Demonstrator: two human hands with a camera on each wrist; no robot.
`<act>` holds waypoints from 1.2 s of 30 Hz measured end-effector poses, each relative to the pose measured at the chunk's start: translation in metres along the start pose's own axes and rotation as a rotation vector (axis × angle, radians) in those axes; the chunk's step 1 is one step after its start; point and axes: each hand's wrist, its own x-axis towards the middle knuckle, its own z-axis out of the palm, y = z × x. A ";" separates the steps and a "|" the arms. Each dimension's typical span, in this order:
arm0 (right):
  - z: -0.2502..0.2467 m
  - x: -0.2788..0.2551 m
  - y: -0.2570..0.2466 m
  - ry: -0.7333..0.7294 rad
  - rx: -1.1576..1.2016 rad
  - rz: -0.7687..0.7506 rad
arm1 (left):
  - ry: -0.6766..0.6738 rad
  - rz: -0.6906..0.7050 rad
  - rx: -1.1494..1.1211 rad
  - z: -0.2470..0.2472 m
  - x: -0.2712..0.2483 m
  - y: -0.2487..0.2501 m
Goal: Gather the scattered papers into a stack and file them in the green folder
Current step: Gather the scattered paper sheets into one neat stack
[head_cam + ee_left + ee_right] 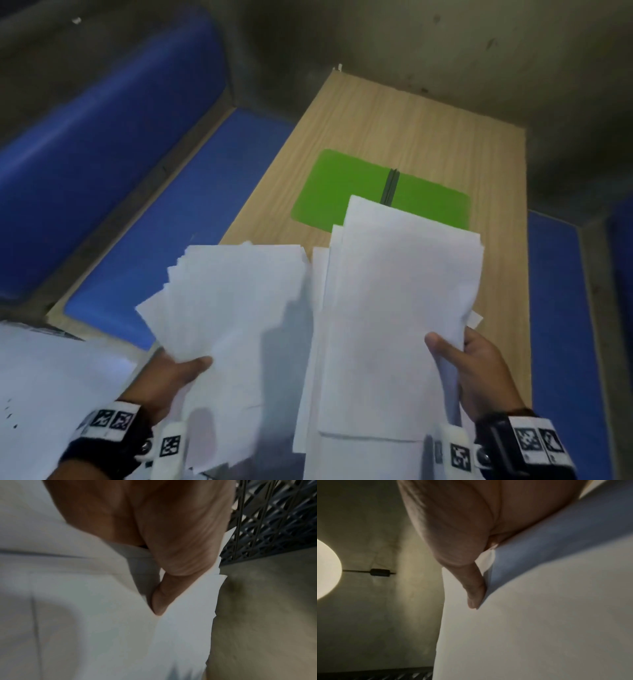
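Note:
In the head view my left hand pinches a fanned bundle of white papers at its lower left edge, thumb on top. A second, taller bundle of white papers is pinched by my right hand at its right edge. Both bundles hang above the near end of the wooden table. The green folder lies open flat on that table beyond the papers, its dark spine showing. The left wrist view shows my thumb pressed on paper; the right wrist view shows the same on its paper.
Blue padded benches run along the table's left side and another blue bench along its right. More white sheets lie at the lower left. A grey wall stands behind the table, with a round lamp in the right wrist view.

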 end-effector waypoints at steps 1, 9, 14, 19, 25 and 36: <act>0.007 -0.004 0.000 -0.019 -0.003 -0.002 | -0.078 -0.014 -0.018 0.018 0.001 -0.002; 0.019 -0.023 0.067 -0.173 0.001 0.250 | -0.506 -0.114 0.031 0.122 -0.029 -0.003; 0.017 -0.037 0.072 -0.021 -0.247 0.023 | -0.474 -0.112 -0.017 0.142 -0.048 0.024; 0.019 -0.043 0.020 0.166 -0.135 -0.312 | -0.311 0.326 0.298 0.153 -0.050 0.062; 0.014 -0.032 0.020 0.204 -0.245 -0.306 | -0.415 0.431 0.181 0.154 -0.043 0.070; 0.025 -0.027 0.009 0.217 -0.025 -0.419 | -0.283 0.475 0.080 0.179 -0.033 0.072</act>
